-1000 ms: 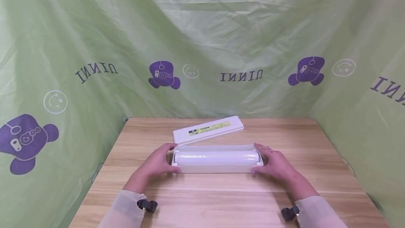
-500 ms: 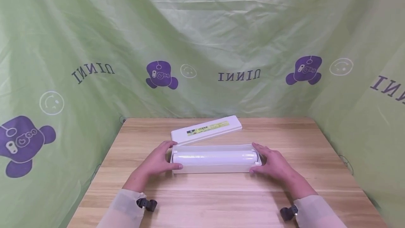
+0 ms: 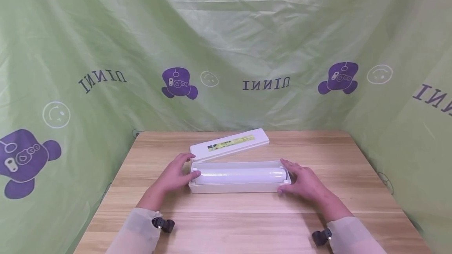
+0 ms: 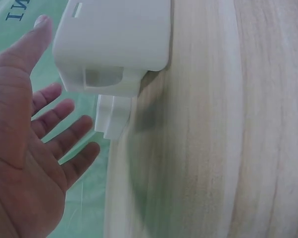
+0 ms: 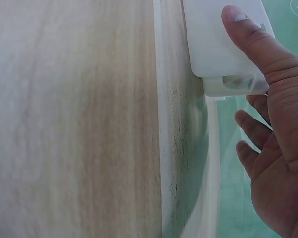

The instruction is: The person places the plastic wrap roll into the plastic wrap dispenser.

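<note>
A long white cling film box (image 3: 233,188) sits lidless on the table, a shiny white roll of film (image 3: 240,175) lying inside it. My right hand (image 3: 306,181) grips the box's right end, thumb on the front wall and fingers round the back corner. In the right wrist view that thumb presses on the white wall. At the left end my left hand (image 3: 175,173) has its fingers spread, the thumb over the corner. From the left wrist camera, its fingers (image 4: 72,136) appear relaxed and apart from the box. The white lid (image 3: 229,145), with a yellow label, lies just behind.
The wood-grain table (image 3: 233,226) extends in front of the box and to both sides. Green printed cloth (image 3: 226,50) hangs along the back and both sides of the table.
My left hand has let go of the box's left end, its thumb rising from the front wall to above the rim. The right hand keeps its grip. The head view has shifted slightly.
</note>
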The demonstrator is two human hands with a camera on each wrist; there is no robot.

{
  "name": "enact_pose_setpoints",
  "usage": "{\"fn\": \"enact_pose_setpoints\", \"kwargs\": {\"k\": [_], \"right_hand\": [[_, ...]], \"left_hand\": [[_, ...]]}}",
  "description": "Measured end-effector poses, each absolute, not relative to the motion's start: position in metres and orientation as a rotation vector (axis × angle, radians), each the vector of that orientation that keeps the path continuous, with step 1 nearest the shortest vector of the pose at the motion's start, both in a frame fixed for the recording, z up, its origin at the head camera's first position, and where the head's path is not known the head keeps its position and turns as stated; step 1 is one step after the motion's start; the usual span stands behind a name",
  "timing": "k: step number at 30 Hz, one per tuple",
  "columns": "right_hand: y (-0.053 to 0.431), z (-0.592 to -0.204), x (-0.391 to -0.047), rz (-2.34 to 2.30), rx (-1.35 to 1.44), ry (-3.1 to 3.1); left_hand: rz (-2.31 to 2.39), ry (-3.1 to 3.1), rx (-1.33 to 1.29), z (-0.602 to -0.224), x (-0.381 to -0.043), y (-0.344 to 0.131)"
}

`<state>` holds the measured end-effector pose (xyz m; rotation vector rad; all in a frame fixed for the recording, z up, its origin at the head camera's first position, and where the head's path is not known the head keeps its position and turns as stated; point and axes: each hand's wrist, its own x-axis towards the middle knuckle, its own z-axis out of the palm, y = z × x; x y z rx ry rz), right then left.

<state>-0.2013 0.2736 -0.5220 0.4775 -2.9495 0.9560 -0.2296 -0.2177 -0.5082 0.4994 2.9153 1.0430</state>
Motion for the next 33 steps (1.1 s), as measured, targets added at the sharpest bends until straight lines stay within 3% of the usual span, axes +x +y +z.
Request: {"fn": "enact_pose_setpoints", "kwargs": {"k": [33], "right_hand": [[0.271, -0.520, -0.200, 0.958, 0.452, -2.972]], "left_hand": [[1.172, 3.007, 0.409, -0.529, -0.258, -0.217]]}}
